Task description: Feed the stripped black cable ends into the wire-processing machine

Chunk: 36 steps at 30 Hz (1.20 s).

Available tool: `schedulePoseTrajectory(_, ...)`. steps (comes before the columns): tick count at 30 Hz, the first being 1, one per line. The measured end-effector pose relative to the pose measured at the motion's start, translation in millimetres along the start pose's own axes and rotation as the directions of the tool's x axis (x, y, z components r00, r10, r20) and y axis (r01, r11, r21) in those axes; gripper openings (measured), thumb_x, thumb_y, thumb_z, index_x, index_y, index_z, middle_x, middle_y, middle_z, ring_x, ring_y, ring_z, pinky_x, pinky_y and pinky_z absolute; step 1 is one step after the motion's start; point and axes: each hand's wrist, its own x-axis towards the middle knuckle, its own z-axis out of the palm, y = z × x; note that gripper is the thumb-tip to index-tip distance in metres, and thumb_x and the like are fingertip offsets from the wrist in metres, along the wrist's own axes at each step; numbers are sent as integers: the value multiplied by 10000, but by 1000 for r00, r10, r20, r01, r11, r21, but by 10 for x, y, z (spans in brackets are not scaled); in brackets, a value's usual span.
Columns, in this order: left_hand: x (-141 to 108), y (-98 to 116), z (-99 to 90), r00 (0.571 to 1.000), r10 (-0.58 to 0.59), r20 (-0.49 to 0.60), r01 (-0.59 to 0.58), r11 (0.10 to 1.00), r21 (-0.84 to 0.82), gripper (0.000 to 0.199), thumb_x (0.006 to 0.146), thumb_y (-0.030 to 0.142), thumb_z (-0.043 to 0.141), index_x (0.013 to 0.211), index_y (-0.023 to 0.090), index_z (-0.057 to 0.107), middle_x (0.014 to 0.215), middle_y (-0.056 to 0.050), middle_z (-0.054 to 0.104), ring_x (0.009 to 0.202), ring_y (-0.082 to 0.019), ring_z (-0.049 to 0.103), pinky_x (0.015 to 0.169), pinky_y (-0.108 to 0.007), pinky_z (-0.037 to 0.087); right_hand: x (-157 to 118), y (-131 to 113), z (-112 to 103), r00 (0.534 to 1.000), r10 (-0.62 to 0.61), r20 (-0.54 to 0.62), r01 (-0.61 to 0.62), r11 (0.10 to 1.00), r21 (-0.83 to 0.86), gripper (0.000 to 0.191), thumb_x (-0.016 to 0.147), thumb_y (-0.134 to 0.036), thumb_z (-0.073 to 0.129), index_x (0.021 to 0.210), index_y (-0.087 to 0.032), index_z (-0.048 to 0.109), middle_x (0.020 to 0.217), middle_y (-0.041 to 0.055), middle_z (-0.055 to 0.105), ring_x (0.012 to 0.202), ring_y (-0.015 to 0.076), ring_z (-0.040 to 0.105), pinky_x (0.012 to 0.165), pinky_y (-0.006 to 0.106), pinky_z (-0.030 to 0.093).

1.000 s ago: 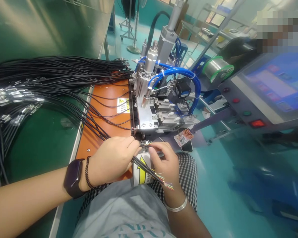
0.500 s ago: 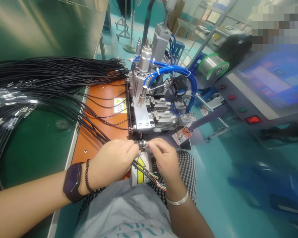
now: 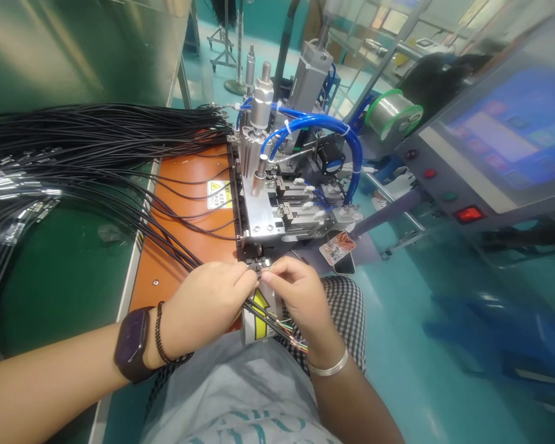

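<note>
My left hand (image 3: 210, 293) is closed around thin black cables (image 3: 178, 251), which run in from the left and pass beneath it. Below the fingers, several cable ends come out, with stripped coloured wires (image 3: 298, 343) fanned toward my right wrist. My right hand (image 3: 303, 296) pinches thumb against forefinger on a fine wire, close to the left fingertips. Both hands meet just in front of a small dark metal fixture (image 3: 259, 264) at the machine's near end. A white cylinder with a yellow arrow (image 3: 260, 317) stands under the cables. The exact wire in the pinch is partly hidden.
The machine (image 3: 263, 209) with blue air hoses (image 3: 356, 154) rises ahead. A large pile of black cables (image 3: 97, 126) covers the left bench. At right are a wire spool (image 3: 391, 114), a control panel (image 3: 481, 166) and a phone (image 3: 337, 248). Several cables cross the orange plate (image 3: 180, 185).
My right hand has shifted slightly left, its fingertips now nearer the left fingers. The left hand keeps its grip on the cables. The camera view has turned a little.
</note>
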Motion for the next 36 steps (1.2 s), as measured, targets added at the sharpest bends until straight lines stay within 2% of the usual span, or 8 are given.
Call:
schedulePoseTrajectory(3, 3, -27, 20, 999, -7, 39, 8, 1000, -19, 119, 768, 91, 524, 833, 178, 571, 722, -10, 560, 610, -188, 532, 536, -326, 391, 28, 65, -44, 999, 35, -3, -35, 999, -21, 141, 735, -290, 736, 666, -196, 657, 678, -16, 647, 646, 138, 561, 611, 250, 453)
schedulePoseTrajectory(6, 0, -99, 61, 996, -8, 91, 9, 1000, -10, 380, 776, 40, 515, 1139, 133, 579, 903, -57, 616, 736, -201, 577, 619, -331, 447, 80, 160, -100, 996, 88, -34, -89, 996, -26, 161, 738, -323, 741, 685, -191, 665, 692, -12, 638, 656, 138, 549, 621, 253, 445)
schedulePoseTrajectory(8, -6, -159, 110, 997, 8, 73, -11, 999, 31, 442, 804, 34, 504, 1238, 106, 549, 946, -88, 626, 782, -219, 582, 649, -349, 460, 117, 217, -133, 991, 127, -42, -128, 992, -8, 181, 731, -346, 748, 702, -189, 664, 708, -8, 638, 670, 143, 552, 637, 261, 444)
schedulePoseTrajectory(12, 12, -248, 201, 998, 67, 0, -67, 996, 63, 333, 893, 101, 484, 1206, 114, 597, 846, -76, 626, 737, -213, 557, 628, -347, 438, 164, 294, -176, 984, 176, -32, -176, 984, 21, 184, 735, -356, 730, 725, -188, 655, 721, -8, 630, 686, 148, 554, 662, 269, 435)
schedulePoseTrajectory(17, 70, -243, 174, 997, 82, 17, -83, 994, 73, 373, 889, 86, 464, 1211, 192, 618, 812, -57, 607, 698, -198, 520, 611, -324, 389, 183, 334, -181, 983, 181, -41, -182, 983, -22, 128, 773, -321, 660, 740, -197, 654, 734, -12, 618, 704, 151, 544, 657, 262, 417)
schedulePoseTrajectory(30, 67, -210, 154, 994, 93, 58, -101, 984, 146, 369, 894, 84, 428, 1189, 180, 626, 802, -67, 564, 674, -213, 476, 593, -340, 354, 248, 302, -182, 990, 120, -72, -131, 973, -187, 61, 711, -241, 613, 681, -189, 606, 657, -26, 567, 617, 136, 481, 583, 256, 386)
schedulePoseTrajectory(33, 70, -184, 150, 994, 81, 77, -93, 982, 166, 379, 892, 87, 425, 1198, 193, 620, 798, -62, 542, 663, -219, 455, 586, -350, 343, 253, 343, -185, 990, 132, -56, -138, 982, -131, 89, 723, -272, 645, 715, -189, 615, 648, -37, 545, 607, 129, 472, 579, 254, 389)
schedulePoseTrajectory(36, 66, -164, 153, 991, 69, 110, -88, 981, 173, 406, 899, 108, 433, 1267, 196, 582, 816, -67, 528, 684, -229, 457, 600, -361, 350, 246, 395, -161, 992, 114, -48, -114, 993, 9, 114, 756, -296, 655, 808, -194, 654, 718, -22, 591, 679, 140, 532, 640, 261, 434)
